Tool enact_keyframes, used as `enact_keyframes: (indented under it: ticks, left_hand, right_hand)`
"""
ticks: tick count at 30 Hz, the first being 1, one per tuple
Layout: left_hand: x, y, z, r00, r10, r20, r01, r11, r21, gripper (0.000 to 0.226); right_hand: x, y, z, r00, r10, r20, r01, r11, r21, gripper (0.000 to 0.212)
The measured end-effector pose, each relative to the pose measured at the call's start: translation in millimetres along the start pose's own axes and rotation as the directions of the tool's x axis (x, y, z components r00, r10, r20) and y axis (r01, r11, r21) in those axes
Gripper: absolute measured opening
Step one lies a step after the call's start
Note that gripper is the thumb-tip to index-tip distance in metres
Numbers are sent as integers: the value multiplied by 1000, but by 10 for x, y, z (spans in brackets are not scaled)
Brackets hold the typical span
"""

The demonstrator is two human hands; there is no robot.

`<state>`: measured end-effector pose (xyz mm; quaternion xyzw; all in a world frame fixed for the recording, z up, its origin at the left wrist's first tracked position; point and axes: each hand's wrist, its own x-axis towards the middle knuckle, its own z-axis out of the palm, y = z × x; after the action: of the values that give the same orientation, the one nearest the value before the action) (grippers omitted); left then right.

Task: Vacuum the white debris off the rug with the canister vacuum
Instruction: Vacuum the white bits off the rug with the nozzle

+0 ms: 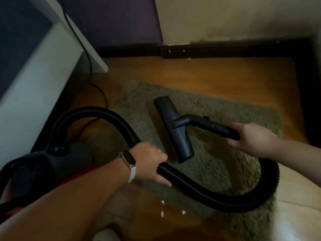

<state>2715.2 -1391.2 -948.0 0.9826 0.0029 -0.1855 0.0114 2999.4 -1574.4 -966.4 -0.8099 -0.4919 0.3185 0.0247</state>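
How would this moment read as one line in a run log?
left hand: grips hose | right hand: grips wand | nozzle: on rug | white bits: by rug's near edge, not yet reached

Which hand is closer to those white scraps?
Left. The left hand grips the hose just beyond the white scraps; the right hand holds the wand farther off, to their right.

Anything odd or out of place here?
Three white debris bits lie at the rug's near edge, apparently on bare wood floor, away from the floor head, which rests mid-rug. Nothing else stands out.
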Motion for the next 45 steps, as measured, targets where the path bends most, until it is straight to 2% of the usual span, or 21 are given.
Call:
enact_keyframes:
  ticks: [3, 5, 9, 13, 15, 18, 22, 27, 29, 32, 37, 39, 42, 45]
  left_hand:
    - [-9, -19, 121, 1000, 13, -25, -14, 1000, -23, 65]
    - [-51, 20, 208, 997, 47, -67, -50, 998, -44, 65]
    - [-259, 226, 426, 985, 125, -123, -139, 983, -116, 69]
    - [-461, 509, 650, 986, 160, -46, -165, 967, -192, 69]
    - [-487, 630, 685, 986, 164, 4, -159, 963, -218, 70]
    - [-464, 710, 684, 984, 176, -3, -173, 964, -201, 71]
    - [-513, 688, 734, 985, 170, 14, -164, 969, -186, 72]
    - [-573, 739, 728, 995, 95, -29, -100, 971, -215, 69]
    - [-575, 763, 703, 993, 86, -75, -101, 972, -214, 66]
    - [-638, 763, 748, 981, 104, -165, -133, 976, -175, 63]
    - [-838, 772, 895, 972, 159, -171, -176, 980, -92, 64]
    - [-896, 782, 935, 973, 161, -166, -175, 982, -76, 64]
    - [-900, 792, 959, 976, 112, -188, -132, 986, -100, 63]
    - [-798, 804, 922, 979, 56, -197, -89, 983, -159, 64]
  right_hand:
    - [26, -47, 4, 1000, 2, 29, -1, 999, -38, 32]
    - [-31, -55, 19, 995, -24, 101, 32, 996, -84, 33]
    - [-280, -163, 159, 956, -154, 249, 216, 944, -248, 42]
    - [-456, -262, 470, 883, -286, 373, 414, 849, -330, 42]
    - [-466, -274, 588, 855, -302, 421, 467, 803, -371, 48]
    - [-462, -309, 728, 844, -333, 420, 503, 765, -403, 56]
    - [-463, -396, 756, 849, -343, 403, 498, 776, -388, 53]
    - [-340, -161, 459, 939, -226, 260, 317, 864, -391, 53]
    - [-323, -103, 394, 954, -200, 225, 276, 879, -390, 55]
    - [-363, -198, 441, 933, -253, 255, 337, 863, -378, 55]
    - [-418, -607, 720, 840, -388, 379, 526, 755, -392, 53]
    - [-394, -689, 770, 819, -401, 410, 555, 736, -389, 55]
    - [-309, -600, 648, 858, -373, 353, 494, 786, -371, 52]
    - [-213, -334, 459, 929, -254, 269, 341, 872, -353, 55]
